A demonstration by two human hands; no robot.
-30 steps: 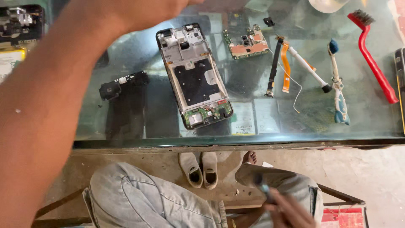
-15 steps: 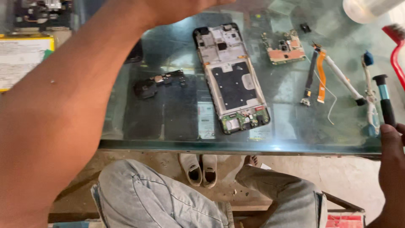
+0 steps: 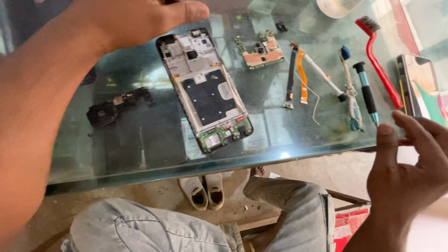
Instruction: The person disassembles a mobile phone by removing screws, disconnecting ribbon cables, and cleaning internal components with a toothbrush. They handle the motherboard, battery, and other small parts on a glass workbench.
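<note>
The left hand [image 3: 135,21] reaches across the glass surface [image 3: 140,154] with loose, empty fingers, its thumb just above the top of the opened phone frame [image 3: 205,91], which lies slanted mid-surface. The right hand [image 3: 410,163] hovers open at the near right edge, fingertips just beside the blue-and-black screwdriver [image 3: 366,93]. Under the glass, a pale rectangular label [image 3: 275,128] shows beside the frame's lower end.

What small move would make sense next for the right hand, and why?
Probably closing the right hand on the black-and-blue screwdriver: it lies free on the glass table just beyond the open fingers, while the opened phone frame lies untouched under the left hand.
</note>
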